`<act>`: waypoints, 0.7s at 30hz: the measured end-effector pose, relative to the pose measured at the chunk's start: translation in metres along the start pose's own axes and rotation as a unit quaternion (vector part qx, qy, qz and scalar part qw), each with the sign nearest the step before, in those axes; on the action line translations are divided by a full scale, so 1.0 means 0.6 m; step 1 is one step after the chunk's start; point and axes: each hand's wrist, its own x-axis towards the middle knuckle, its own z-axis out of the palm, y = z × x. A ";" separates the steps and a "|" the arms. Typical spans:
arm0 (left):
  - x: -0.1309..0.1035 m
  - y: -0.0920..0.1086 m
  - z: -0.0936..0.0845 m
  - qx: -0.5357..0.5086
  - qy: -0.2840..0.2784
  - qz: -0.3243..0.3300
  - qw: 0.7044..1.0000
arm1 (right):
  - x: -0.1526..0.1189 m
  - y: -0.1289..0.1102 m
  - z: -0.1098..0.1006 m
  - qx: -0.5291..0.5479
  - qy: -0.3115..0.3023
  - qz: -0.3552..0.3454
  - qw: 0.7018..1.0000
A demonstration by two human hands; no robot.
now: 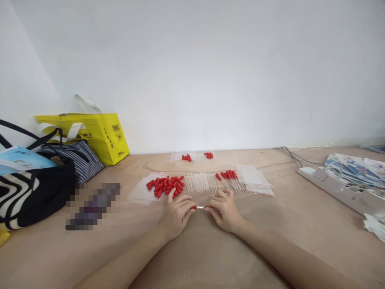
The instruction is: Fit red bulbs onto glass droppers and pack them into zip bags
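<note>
My left hand pinches a red rubber dropper bulb, mostly covered by the fingers. From it a clear glass tube runs across to my right hand, whose fingertips grip its other end. How far the tube sits inside the bulb is hidden. Just beyond my left hand lies a pile of red bulbs on clear plastic bags. A row of clear tubes lies in the middle. Beyond my right hand are several droppers with red bulbs, beside stacked plastic bags.
Near the wall, a clear bag carries two small red groups. To the left stand a yellow bag, a striped pouch and a black bag, near a pixelated item. A white power strip and papers lie right.
</note>
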 end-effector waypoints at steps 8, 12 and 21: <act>-0.002 0.004 -0.001 0.001 -0.003 -0.001 1.000 | 0.000 -0.005 0.001 -0.061 0.003 -0.047 0.997; -0.002 0.007 -0.003 -0.003 -0.018 0.002 1.000 | 0.002 -0.010 -0.004 -0.074 -0.005 -0.055 0.996; -0.004 0.012 0.003 -0.022 -0.010 0.015 1.000 | 0.001 -0.013 0.002 -0.037 -0.007 -0.065 0.997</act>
